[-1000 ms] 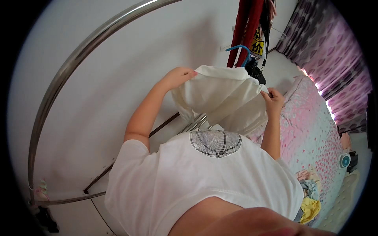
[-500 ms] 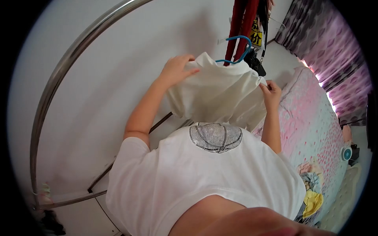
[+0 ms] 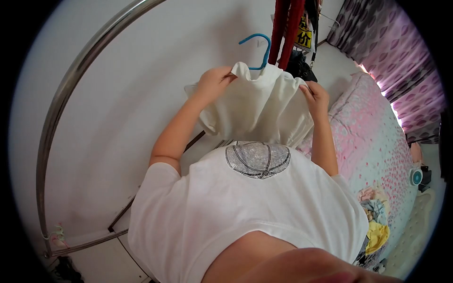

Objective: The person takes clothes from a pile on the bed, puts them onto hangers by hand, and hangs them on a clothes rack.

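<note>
A white shirt (image 3: 264,106) hangs in front of my chest, with a blue clothes hanger (image 3: 268,47) inside it. The hanger's hook sticks up from the neckline and its arms are hidden by the cloth. My left hand (image 3: 213,86) is closed on the shirt's left shoulder, fingers pinching the fabric near the neck. On the other side my right hand (image 3: 317,98) pinches the right shoulder between thumb and fingers. Loose folds drop from between the two hands, and the lower part passes out of sight behind my own chest.
A curved metal rail (image 3: 61,99) runs along the left. Red clothing (image 3: 287,33) and a black bag (image 3: 299,67) hang at the back. To the right is a bed (image 3: 373,137) with piled clothes (image 3: 376,231) and a small fan (image 3: 415,177). Patterned curtains (image 3: 391,56) hang beyond.
The hanger's hook has moved left and turned more upright. My left hand has closed on the shirt's shoulder. My right hand has shifted slightly left and up with the cloth.
</note>
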